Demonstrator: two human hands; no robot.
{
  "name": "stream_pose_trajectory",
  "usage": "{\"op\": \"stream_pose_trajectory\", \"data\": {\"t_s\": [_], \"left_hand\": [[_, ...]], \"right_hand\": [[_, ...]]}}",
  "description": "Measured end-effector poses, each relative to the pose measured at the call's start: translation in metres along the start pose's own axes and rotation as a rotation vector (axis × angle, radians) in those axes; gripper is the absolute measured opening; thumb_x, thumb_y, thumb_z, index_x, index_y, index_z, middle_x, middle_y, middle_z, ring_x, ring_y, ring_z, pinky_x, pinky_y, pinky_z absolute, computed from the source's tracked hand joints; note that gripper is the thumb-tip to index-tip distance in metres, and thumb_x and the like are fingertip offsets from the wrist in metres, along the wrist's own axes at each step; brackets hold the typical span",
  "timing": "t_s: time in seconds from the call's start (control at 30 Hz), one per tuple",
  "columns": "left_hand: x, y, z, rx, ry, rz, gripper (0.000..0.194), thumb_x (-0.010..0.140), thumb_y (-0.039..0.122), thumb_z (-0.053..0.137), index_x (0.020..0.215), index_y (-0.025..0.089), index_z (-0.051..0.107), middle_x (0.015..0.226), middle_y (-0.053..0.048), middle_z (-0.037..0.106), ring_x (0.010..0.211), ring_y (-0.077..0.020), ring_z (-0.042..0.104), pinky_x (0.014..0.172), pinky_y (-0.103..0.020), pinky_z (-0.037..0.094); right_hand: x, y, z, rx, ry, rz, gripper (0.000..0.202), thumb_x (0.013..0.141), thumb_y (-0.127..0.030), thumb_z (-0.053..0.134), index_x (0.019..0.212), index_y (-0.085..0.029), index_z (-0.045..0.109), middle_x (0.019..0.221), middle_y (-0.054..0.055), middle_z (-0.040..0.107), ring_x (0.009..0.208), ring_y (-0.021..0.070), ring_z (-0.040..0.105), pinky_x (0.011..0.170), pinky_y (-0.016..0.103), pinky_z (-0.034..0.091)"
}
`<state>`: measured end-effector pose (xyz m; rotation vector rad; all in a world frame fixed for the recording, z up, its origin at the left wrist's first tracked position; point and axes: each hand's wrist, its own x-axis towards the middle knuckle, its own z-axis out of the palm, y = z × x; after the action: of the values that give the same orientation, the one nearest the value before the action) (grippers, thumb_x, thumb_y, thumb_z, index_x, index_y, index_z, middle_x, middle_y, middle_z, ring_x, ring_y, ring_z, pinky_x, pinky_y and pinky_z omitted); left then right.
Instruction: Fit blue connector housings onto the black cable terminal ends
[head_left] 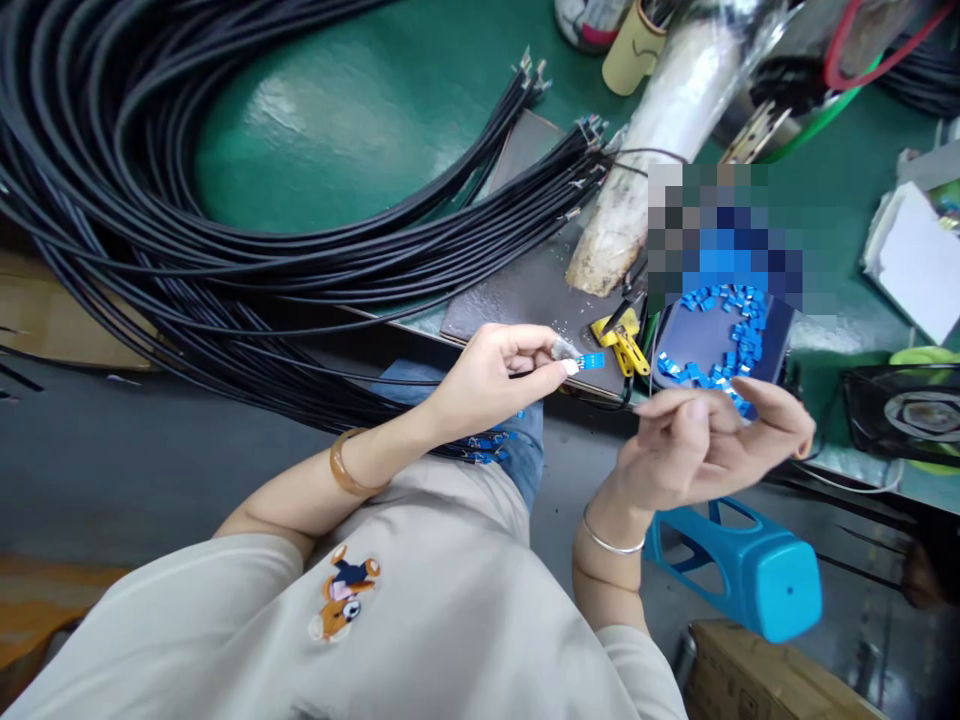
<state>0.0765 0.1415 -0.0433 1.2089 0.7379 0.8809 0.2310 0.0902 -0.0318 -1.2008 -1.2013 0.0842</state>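
Note:
My left hand [510,375] is closed in a pinch around the end of a black cable. A small blue circuit board [591,361] sticks out to the right past its fingertips. Something grey covers the index fingertip, and a white bit shows by the thumb. My right hand [697,440] is held apart from it, thumb pressed against bent fingers; whatever is between them, if anything, cannot be made out. Just beyond the right hand lies a dark tray [697,335] with many small blue boards [746,335]. Several cable ends with blue boards [484,447] rest by my lap.
A thick bundle of black cables [300,255] sweeps across the green table [322,120], stripped ends on a dark mat [480,310]. Near the tray are a yellow-handled tool [622,345] and a plastic-wrapped roll [660,130]. A blue stool [750,570] stands below on the right.

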Motion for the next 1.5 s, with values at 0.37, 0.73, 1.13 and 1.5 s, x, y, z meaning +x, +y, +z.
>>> {"op": "stream_pose_trajectory", "data": {"t_s": [0.37,0.73,1.13,1.5], "left_hand": [[0.007,0.002,0.006,0.102,0.053,0.083,0.016,0.083,0.024,0.065,0.073,0.012,0.062,0.063,0.002,0.048,0.056,-0.0058,0.041,0.052,-0.019,0.034],[0.011,0.000,0.008,0.181,0.076,0.121,0.015,0.087,0.023,0.059,0.083,0.011,0.068,0.069,0.000,0.059,0.063,-0.0075,0.051,0.059,-0.018,0.041],[0.016,0.007,0.002,0.113,-0.024,0.008,0.015,0.084,0.024,0.063,0.075,0.012,0.061,0.059,0.004,0.042,0.052,-0.0048,0.033,0.047,-0.019,0.027],[0.021,0.010,0.000,0.001,-0.052,-0.027,0.017,0.079,0.021,0.064,0.067,0.013,0.056,0.059,0.004,0.043,0.054,-0.0049,0.035,0.049,-0.019,0.028]], "right_hand": [[-0.011,0.012,0.000,-0.305,-0.296,-0.191,0.019,0.084,-0.010,0.069,0.097,-0.023,0.063,0.108,0.004,0.078,0.096,0.0196,0.076,0.077,0.031,0.065],[-0.005,0.014,0.001,-0.192,-0.334,-0.124,0.018,0.081,-0.007,0.067,0.089,-0.021,0.059,0.113,0.007,0.076,0.101,0.0235,0.075,0.081,0.038,0.067],[0.000,0.013,-0.001,-0.067,-0.368,0.000,0.014,0.084,-0.010,0.067,0.087,-0.020,0.059,0.112,0.008,0.075,0.104,0.0221,0.074,0.084,0.039,0.068],[-0.001,0.011,-0.001,-0.031,-0.376,0.017,0.012,0.084,-0.011,0.067,0.087,-0.020,0.060,0.112,0.008,0.075,0.103,0.0213,0.074,0.084,0.038,0.068]]}}
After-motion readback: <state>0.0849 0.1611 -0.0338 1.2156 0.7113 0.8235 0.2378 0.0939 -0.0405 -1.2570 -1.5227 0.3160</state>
